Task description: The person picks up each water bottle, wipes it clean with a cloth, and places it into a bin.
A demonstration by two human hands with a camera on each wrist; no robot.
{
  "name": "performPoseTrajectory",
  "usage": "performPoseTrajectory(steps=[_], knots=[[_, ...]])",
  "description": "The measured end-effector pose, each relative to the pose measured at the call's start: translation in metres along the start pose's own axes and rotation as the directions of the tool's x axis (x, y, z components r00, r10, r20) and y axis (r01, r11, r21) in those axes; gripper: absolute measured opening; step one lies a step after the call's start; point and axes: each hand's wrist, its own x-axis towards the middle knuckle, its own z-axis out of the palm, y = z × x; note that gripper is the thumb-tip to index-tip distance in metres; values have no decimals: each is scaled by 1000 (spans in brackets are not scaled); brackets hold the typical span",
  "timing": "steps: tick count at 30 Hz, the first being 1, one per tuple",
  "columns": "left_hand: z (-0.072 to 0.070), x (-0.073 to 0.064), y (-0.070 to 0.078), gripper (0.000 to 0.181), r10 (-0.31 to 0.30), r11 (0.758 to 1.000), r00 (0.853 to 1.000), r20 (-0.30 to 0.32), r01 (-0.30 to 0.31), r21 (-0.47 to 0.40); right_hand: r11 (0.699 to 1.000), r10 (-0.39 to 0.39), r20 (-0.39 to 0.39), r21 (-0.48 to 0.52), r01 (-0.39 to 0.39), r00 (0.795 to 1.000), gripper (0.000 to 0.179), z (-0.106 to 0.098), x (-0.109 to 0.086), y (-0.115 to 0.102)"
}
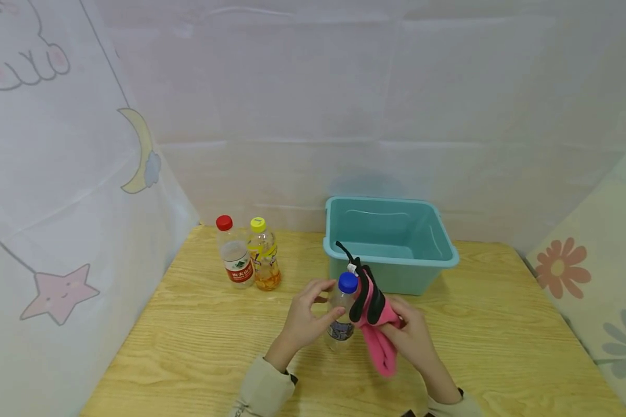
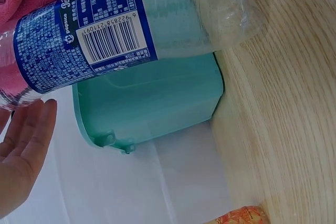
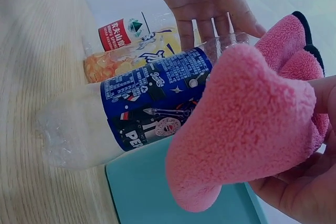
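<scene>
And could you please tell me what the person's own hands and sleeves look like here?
The left hand and the right hand are bare, without gloves. The left sleeve and the right sleeve are pale beige and end near the wrists, with a bit of black showing at the edge of each. The left one bears a dark marking, too small to read.

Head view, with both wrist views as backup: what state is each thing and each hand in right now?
Blue-capped bottle: upright, cap on.
Pink fleece item: bunched, held beside the bottle.
Red-capped bottle: upright, cap on.
Yellow-capped bottle: upright, cap on.
Teal bin: upright, open-topped.
Left hand: fingers extended near the blue-capped bottle; contact unclear.
Right hand: gripping the pink fleece item.
</scene>
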Motion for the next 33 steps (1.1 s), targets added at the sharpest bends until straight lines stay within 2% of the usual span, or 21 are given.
performPoseTrajectory(steps=[5,12,16,21,26,30,33], knots=[[-1,0,2,40,9,1000,1000,0,-9,-3,999,-8,24,-36,9,1000,30,1,2,-4],[-1,-1,3,40,-16,1000,1000,10,16,-19,993,112,41,-36,-111,993,30,8,-3,0],[-1,-1,2,41,-28,999,1000,13,29,-24,988,154,44,-27,-153,987,30,15,-7,5],[-1,-1,1,41,-26,999,1000,8,26,-25,988,151,36,5,-151,988,28,19,-7,-7],[0,-2,2,41,-18,1000,1000,-3,18,-24,987,159,41,-17,-158,986,27,21,-7,-13],[0,-2,2,42,-12,1000,1000,-6,12,-19,972,234,50,-25,-233,971,27,24,-11,-4],[0,-2,2,42,-9,1000,1000,-4,9,-20,959,283,57,-11,-283,957,26,28,-16,11]])
